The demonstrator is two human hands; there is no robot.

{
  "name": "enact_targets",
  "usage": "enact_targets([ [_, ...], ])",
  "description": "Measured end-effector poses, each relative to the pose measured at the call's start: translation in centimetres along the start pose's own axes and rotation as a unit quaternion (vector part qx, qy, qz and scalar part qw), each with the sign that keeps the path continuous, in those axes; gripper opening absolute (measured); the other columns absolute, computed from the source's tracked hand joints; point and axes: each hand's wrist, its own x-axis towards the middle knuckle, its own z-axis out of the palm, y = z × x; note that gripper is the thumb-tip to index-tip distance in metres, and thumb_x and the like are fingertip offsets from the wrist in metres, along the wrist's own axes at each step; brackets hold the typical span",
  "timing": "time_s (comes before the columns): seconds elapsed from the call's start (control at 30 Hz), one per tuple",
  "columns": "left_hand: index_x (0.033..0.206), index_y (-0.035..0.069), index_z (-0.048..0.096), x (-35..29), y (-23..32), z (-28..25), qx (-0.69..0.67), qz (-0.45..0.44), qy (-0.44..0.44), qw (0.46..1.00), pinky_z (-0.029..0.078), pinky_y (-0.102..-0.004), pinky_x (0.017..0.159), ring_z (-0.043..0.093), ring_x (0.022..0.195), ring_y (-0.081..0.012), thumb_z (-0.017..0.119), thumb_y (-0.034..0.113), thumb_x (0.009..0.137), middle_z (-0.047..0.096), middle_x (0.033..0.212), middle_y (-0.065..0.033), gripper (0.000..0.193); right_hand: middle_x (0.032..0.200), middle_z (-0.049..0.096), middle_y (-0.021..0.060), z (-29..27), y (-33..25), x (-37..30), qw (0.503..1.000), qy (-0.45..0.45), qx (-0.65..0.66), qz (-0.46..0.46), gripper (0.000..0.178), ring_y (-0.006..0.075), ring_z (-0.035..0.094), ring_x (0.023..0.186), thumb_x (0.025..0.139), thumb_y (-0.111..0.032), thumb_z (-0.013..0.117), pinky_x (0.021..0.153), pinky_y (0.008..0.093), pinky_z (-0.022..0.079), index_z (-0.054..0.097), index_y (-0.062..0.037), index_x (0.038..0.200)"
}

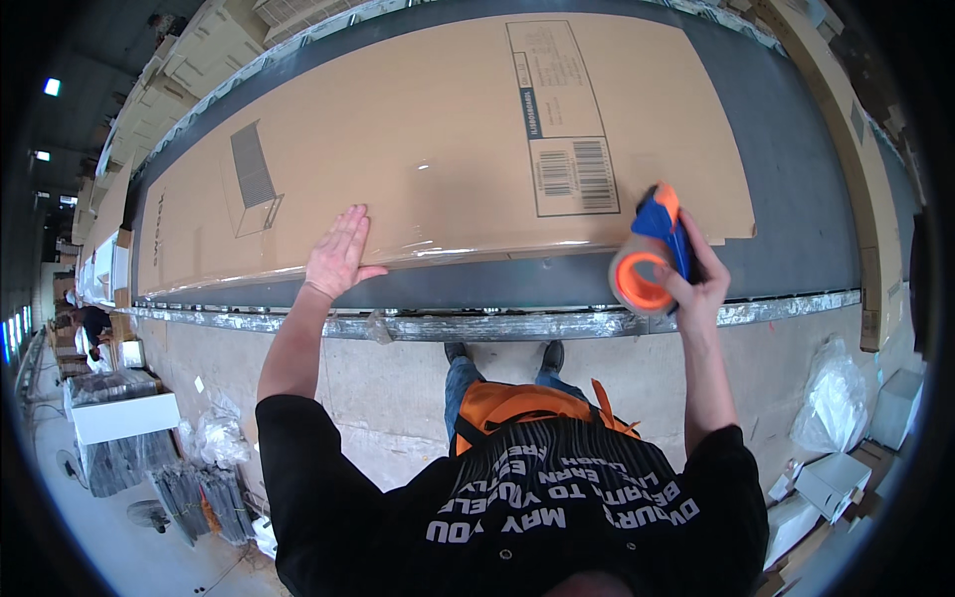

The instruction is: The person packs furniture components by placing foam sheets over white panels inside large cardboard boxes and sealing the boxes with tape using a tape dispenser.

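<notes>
Tape dispenser (652, 261) — blue-orange, clamped in right hand (699, 282); left hand (338, 254) open, flat on cardboard box (438, 149) — conveyor (796, 169).

dark conveyor belt (796, 169) carries long flat cardboard box (418, 139), lying flat along it.

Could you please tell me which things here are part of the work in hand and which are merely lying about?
In use:
left hand flat on the long cardboard box
right hand gripping the tape dispenser
conveyor belt under the box

Lying about:
plastic bags
white cartons
</notes>
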Motion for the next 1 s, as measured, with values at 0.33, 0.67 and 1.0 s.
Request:
enact_targets([
  [0.33,0.143,-0.007,0.024,-4.7,-0.3,2.4,-0.088,-0.486,0.104,0.864,0.016,-0.0505,0.116,0.02,0.142,-0.0368,0.071,0.058,0.074,0.027,0.15,-0.0259,0.105,0.133,0.053,0.0158,10.6,3.9,9.3,0.995,0.019,0.036,0.09,0.062,0.0195,0.051,0.122,0.087,-0.019,0.066,0.104,0.0324,0.037,0.042,0.0049,0.139],
  [0.67,0.144,-0.006,0.007,-3.6,-5.6,4.8,-0.346,-0.684,0.534,0.356,0.046,-0.0404,0.101,0.051,0.118,-0.0339,0.08,0.006,0.074,0.04,0.138,-0.0269,0.102,0.143,0.036,0.0309,-3.3,7.0,15.7,0.724,0.096,-0.646,0.223,0.113,0.0467,0.034,0.133,0.073,-0.084,0.044,0.113,0.0486,0.023,0.031,0.0024,0.145],
  [1.0,0.145,-0.005,-0.018,12.4,15.3,4.2,-0.51,-0.717,0.419,0.226,0.017,-0.0358,0.116,0.02,0.142,-0.0276,0.075,0.031,0.082,0.012,0.154,-0.0231,0.117,0.131,0.053,0.0246,-8.6,10.1,21.6,0.86,0.042,-0.49,0.135,0.097,0.0313,0.05,0.123,0.075,-0.063,0.068,0.103,0.0382,0.039,0.046,0.0135,0.131],
])
